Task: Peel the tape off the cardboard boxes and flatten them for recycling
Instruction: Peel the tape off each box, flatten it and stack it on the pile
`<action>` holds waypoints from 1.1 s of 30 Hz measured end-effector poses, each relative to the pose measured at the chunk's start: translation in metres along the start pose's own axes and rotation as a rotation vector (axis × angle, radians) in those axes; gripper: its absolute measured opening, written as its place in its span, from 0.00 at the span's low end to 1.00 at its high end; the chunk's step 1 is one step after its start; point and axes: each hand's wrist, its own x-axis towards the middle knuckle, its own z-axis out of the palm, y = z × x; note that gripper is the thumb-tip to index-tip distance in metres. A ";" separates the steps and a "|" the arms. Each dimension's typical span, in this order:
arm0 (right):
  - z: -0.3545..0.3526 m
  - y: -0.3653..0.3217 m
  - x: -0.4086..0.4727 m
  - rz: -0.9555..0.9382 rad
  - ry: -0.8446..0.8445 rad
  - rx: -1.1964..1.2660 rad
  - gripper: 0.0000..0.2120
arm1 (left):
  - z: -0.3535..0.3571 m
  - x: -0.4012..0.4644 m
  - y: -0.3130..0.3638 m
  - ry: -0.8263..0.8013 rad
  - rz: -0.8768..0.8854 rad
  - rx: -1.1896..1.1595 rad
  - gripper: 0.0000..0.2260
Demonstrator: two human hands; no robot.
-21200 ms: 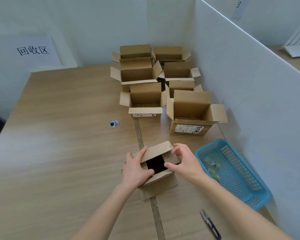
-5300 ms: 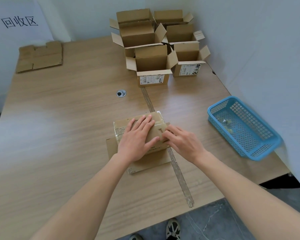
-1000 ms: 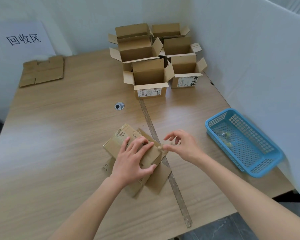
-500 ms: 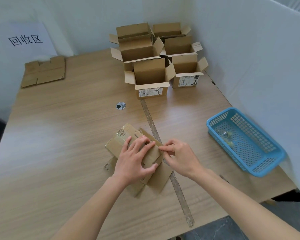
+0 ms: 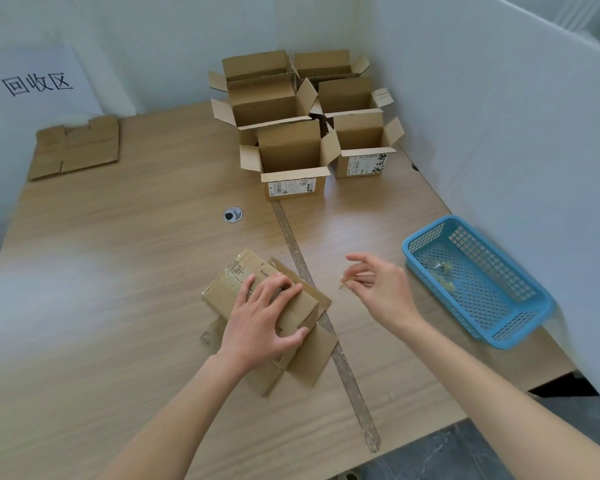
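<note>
A flattened cardboard box lies on the wooden table in front of me, turned at an angle. My left hand presses flat on top of it with fingers spread. My right hand hovers to the right of the box, off the cardboard, and pinches a small scrap of clear tape between thumb and fingertips. Several open boxes stand at the back of the table.
A blue plastic basket with crumpled tape bits sits at the right, near the white partition. A flattened box lies at the far left under a paper sign. A tape strip runs along the table, and a round grommet sits mid-table.
My right hand has pulled away from the box edge to the right with a bit of tape pinched in it. My left hand stays pressed on the box.
</note>
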 end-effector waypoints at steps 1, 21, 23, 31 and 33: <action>-0.008 0.002 0.002 -0.006 0.005 -0.006 0.19 | 0.000 0.000 0.000 -0.003 -0.001 -0.008 0.33; -0.165 0.143 -0.003 0.240 0.224 -0.665 0.05 | 0.024 0.039 0.026 0.017 0.073 -0.106 0.30; -0.164 0.145 -0.005 0.249 0.247 -0.658 0.05 | 0.022 0.040 0.028 0.006 0.066 -0.099 0.30; -0.164 0.146 -0.008 0.232 0.180 -0.590 0.17 | 0.020 0.038 0.031 -0.002 0.038 -0.082 0.28; -0.165 0.147 -0.009 0.238 0.167 -0.593 0.17 | 0.020 0.038 0.032 -0.001 0.037 -0.081 0.28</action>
